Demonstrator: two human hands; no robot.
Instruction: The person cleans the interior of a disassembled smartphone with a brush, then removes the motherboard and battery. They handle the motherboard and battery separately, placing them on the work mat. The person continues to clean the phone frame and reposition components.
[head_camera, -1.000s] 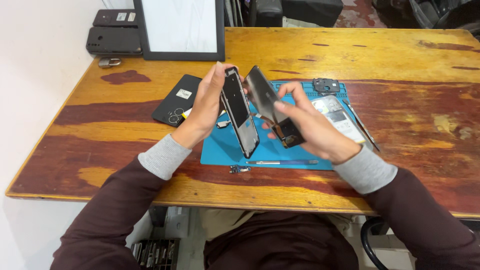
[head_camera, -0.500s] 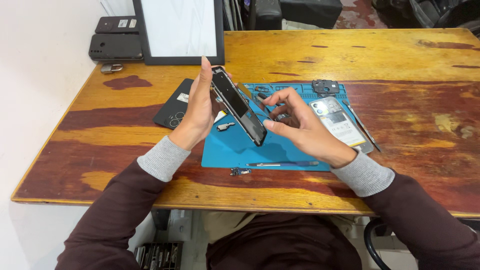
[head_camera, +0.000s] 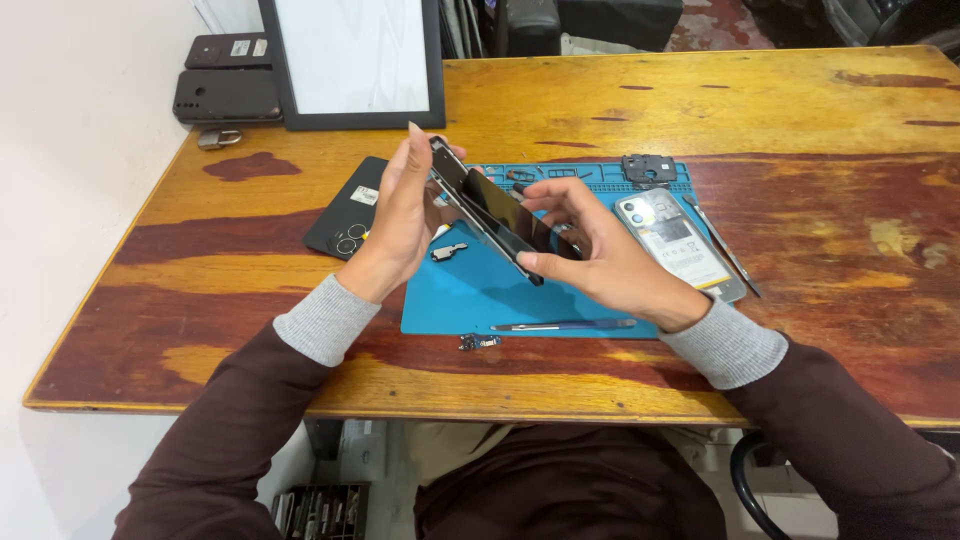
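Both hands hold a dark phone screen and its frame (head_camera: 487, 212) tilted above a blue work mat (head_camera: 470, 300). My left hand (head_camera: 400, 215) grips the far end with the palm against its left side. My right hand (head_camera: 590, 250) pinches the near end between thumb and fingers, with the two parts pressed close together. An opened phone body (head_camera: 678, 243) with its battery showing lies on the mat to the right. A small metal part (head_camera: 449, 251) lies on the mat under the screen.
A black back cover (head_camera: 345, 225) lies left of the mat. A thin tool (head_camera: 565, 325) rests on the mat's front edge, tweezers (head_camera: 724, 245) at its right. A framed white panel (head_camera: 357, 60) and two dark phones (head_camera: 226, 92) stand at the back left.
The screen and frame, held apart a second ago, have been brought together. Both hands have lowered and tilted them flatter over the mat.
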